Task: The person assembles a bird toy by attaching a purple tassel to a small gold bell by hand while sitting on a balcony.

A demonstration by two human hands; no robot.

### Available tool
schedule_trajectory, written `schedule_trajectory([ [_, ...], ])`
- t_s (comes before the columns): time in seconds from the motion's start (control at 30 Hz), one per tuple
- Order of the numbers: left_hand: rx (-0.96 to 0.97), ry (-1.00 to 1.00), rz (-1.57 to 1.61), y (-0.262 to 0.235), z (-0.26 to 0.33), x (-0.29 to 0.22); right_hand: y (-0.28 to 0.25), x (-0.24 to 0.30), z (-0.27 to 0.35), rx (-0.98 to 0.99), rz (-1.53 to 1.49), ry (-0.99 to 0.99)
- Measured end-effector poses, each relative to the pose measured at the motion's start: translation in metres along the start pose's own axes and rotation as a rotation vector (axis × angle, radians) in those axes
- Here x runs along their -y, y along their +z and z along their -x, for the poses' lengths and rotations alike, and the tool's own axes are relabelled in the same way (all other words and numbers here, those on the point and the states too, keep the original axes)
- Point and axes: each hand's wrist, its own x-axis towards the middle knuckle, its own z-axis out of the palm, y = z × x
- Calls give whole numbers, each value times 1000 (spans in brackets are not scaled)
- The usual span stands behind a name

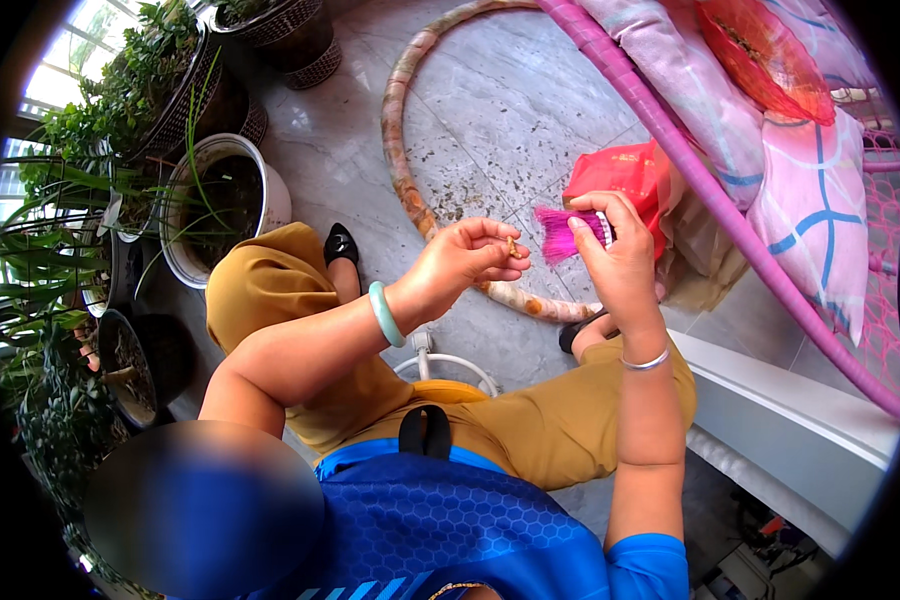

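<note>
My left hand [470, 258], with a pale green bangle on its wrist, is closed in a pinch. Between its fingertips is a small, knobbly golden-brown piece [515, 246] whose kind I cannot make out. To its right, my right hand [618, 250] grips a small brush [560, 236] by its white back, with the magenta bristles pointing left toward the piece. Brush and piece are a short gap apart. A red plastic bag [620, 178] and a brown paper bag [708, 262] stand just behind my right hand.
Dark crumbs [470, 165] are scattered on the grey tile floor, inside a mottled hoop [398, 150]. Potted plants [225, 200] crowd the left side. At right, a pink-wrapped frame [690, 150] holds cushions [810, 215] and a red translucent dish [765, 60] with small bits in it.
</note>
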Motion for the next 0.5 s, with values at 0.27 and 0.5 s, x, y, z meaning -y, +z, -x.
schedule_trajectory([
  [0.27,26,-23,62,-4,-4,7,8,1,7,84,-43,-101],
  [0.5,9,-35,95,-1,-4,7,4,3,9,103,-73,-73],
])
